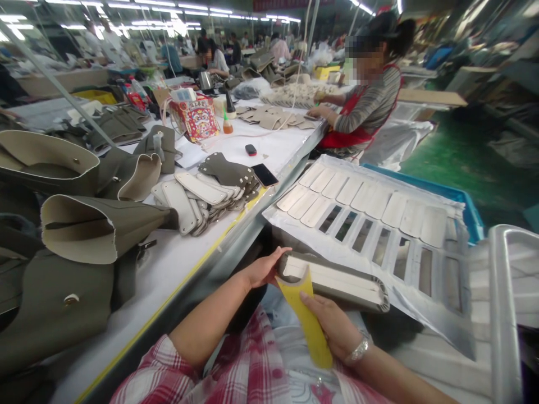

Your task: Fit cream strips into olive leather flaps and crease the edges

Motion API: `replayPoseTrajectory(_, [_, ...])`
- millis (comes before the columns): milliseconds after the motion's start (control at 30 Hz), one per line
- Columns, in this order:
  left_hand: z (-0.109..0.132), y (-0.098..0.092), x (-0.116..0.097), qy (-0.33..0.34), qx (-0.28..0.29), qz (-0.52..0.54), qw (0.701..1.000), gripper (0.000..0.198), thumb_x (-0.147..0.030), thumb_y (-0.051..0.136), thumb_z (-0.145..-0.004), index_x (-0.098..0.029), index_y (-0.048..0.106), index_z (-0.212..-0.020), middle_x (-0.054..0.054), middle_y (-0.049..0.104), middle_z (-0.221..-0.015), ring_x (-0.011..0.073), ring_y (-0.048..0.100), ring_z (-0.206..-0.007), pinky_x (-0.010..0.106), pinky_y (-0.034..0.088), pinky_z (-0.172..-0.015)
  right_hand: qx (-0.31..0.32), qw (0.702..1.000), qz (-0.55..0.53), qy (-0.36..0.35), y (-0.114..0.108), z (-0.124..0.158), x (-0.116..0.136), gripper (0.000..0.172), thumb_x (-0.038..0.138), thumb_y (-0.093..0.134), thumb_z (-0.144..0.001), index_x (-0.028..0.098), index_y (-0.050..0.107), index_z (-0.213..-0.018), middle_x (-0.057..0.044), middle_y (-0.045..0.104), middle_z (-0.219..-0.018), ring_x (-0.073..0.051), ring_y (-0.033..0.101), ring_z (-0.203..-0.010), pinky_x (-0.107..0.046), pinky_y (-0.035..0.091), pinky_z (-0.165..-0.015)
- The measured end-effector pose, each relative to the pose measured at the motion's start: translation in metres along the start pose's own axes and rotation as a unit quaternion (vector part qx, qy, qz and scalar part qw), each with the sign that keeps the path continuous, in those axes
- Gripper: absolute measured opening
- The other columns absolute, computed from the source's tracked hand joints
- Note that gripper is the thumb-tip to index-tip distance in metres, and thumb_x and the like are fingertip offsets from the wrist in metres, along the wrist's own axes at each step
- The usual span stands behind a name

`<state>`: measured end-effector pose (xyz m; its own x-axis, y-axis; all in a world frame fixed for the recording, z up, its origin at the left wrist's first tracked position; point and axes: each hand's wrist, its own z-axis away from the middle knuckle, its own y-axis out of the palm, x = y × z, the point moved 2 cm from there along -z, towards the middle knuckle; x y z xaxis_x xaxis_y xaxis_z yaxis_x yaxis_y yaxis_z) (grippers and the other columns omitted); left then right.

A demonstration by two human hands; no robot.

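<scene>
A dark grey-green bag piece [337,280] with a long whitish panel along its side lies over my lap. My left hand [266,270] grips its left end, the fingers partly hidden behind it. In my right hand [330,322] is a curved yellow tool [306,322], its notched upper edge against the piece's left end. A metallic watch or bracelet is on my right wrist. Beyond the piece, pale rounded panels [366,196] lie in rows on a slotted white sheet [290,216].
Left, a white table [168,286] bears grey bag bodies [84,224], stacked straps [202,193] and a phone [265,175] near its edge. A blue crate [471,213] and a metal rail [501,314] stand right. A person in a red apron works ahead.
</scene>
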<state>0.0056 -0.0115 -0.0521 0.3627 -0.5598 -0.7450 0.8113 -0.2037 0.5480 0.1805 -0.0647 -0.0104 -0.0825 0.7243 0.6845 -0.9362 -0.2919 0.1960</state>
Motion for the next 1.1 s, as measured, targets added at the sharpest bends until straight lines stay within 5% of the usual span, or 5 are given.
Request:
replayPoseTrajectory(100, [-0.005,0.001,0.004,0.011,-0.001,0.037,0.999,0.060,-0.066,0.036,-0.081,-0.028,0.046,-0.126,0.005,0.061,-0.100,0.0146,0.060,-0.068,0.024,0.047,-0.057,0.047,0.998,-0.039,0.021,0.006,-0.006,-0.007,0.028,0.041,0.059,-0.079,0.013,0.058,-0.078,0.001,0.056,-0.052,-0.004,0.042,-0.037,-0.013,0.026,-0.031])
replayPoseTrajectory(267, [-0.007,0.003,0.009,0.077,0.019,0.072,0.994,0.067,-0.070,0.033,-0.079,-0.023,0.048,-0.125,0.008,0.058,-0.115,0.0220,0.057,-0.098,0.030,0.045,-0.080,0.076,0.994,-0.051,0.055,0.014,-0.013,-0.008,0.031,0.042,0.061,-0.077,0.013,0.059,-0.089,-0.007,0.066,-0.080,-0.014,0.061,-0.064,-0.021,0.047,-0.047])
replayPoseTrajectory(433, [-0.007,0.004,0.017,0.120,0.015,0.105,0.987,0.074,-0.073,0.041,-0.074,-0.020,0.048,-0.125,0.010,0.058,-0.115,0.0274,0.052,-0.108,0.037,0.039,-0.091,0.098,0.993,-0.046,0.039,0.025,-0.021,-0.012,0.031,0.045,0.057,-0.078,0.016,0.060,-0.086,-0.009,0.067,-0.087,-0.016,0.063,-0.068,-0.022,0.048,-0.049])
replayPoseTrajectory(867, [-0.015,0.018,0.013,0.163,-0.170,-0.035,0.971,0.059,-0.062,0.027,-0.087,-0.019,0.056,-0.113,0.005,0.062,-0.108,0.0227,0.053,-0.104,0.033,0.037,-0.094,0.113,0.991,-0.068,0.035,0.014,-0.029,-0.003,0.030,0.045,0.053,-0.078,0.017,0.063,-0.084,-0.007,0.067,-0.072,-0.015,0.060,-0.055,-0.021,0.042,-0.042])
replayPoseTrajectory(1100, [-0.020,0.025,0.004,0.155,-0.218,-0.100,0.958,0.057,-0.058,0.025,-0.089,-0.016,0.059,-0.108,0.006,0.063,-0.102,0.0215,0.055,-0.097,0.030,0.039,-0.089,0.141,0.988,-0.050,0.026,0.002,-0.039,-0.004,0.037,0.052,0.055,-0.075,0.016,0.063,-0.076,-0.005,0.065,-0.065,-0.013,0.056,-0.046,-0.022,0.043,-0.042])
